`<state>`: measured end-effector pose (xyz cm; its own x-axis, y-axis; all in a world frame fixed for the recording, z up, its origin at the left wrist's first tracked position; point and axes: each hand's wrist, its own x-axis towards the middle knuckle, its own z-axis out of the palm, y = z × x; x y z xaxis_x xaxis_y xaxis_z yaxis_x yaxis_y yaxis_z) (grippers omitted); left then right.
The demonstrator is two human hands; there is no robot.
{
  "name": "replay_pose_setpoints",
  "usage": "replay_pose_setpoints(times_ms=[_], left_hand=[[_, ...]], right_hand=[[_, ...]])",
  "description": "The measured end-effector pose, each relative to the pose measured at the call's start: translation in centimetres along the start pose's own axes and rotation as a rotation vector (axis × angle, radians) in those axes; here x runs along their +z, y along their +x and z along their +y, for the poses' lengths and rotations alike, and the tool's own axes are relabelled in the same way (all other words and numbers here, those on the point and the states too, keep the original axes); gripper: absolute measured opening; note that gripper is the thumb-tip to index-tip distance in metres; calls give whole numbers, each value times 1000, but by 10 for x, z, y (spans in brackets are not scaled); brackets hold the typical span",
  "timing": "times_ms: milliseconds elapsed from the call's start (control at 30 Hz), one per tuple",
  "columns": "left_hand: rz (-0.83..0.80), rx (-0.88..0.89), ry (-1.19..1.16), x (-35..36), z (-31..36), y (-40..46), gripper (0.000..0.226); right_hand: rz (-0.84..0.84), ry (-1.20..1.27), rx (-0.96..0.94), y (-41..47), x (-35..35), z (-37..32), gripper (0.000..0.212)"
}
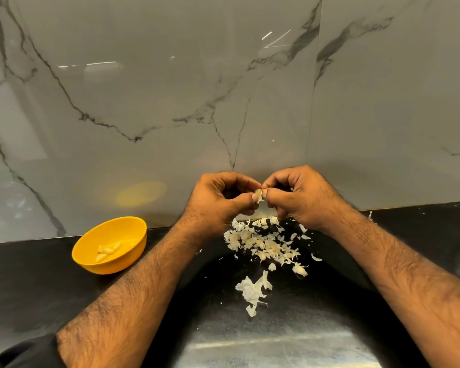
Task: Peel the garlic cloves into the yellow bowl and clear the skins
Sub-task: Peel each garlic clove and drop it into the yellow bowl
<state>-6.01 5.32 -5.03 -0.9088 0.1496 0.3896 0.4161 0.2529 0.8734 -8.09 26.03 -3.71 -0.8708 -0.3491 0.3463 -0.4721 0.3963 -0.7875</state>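
My left hand (218,197) and my right hand (295,195) meet above the counter and both pinch one small garlic clove (258,194) between thumbs and fingertips. Its pale skin is partly loose. Below the hands a pile of garlic skins (263,245) lies scattered on the black counter, with a larger papery piece (252,288) nearer to me. The yellow bowl (133,235) stands to the left, apart from the hands, and holds several peeled cloves (108,251).
The black counter (37,282) runs along a grey marble wall (170,88) close behind the hands. A few stray skin bits (370,215) lie at the back right by the wall. My dark sleeve (24,351) shows at the bottom left.
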Motion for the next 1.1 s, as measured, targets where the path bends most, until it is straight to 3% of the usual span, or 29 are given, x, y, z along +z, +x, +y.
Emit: replay_pose_setpoints(times_ms=[367,500,1100], left_hand=[[49,-4,-109,-7,-1,1,15],[-5,-10,-52,-5,-3,1,15],[42,54,242,-4,-5,0,5]], right_hand=[[-22,26,6,-2,-2,0,7],[-35,-40,-18,-2,0,-2,12],[-69,-353,-56,1,9,1,9]])
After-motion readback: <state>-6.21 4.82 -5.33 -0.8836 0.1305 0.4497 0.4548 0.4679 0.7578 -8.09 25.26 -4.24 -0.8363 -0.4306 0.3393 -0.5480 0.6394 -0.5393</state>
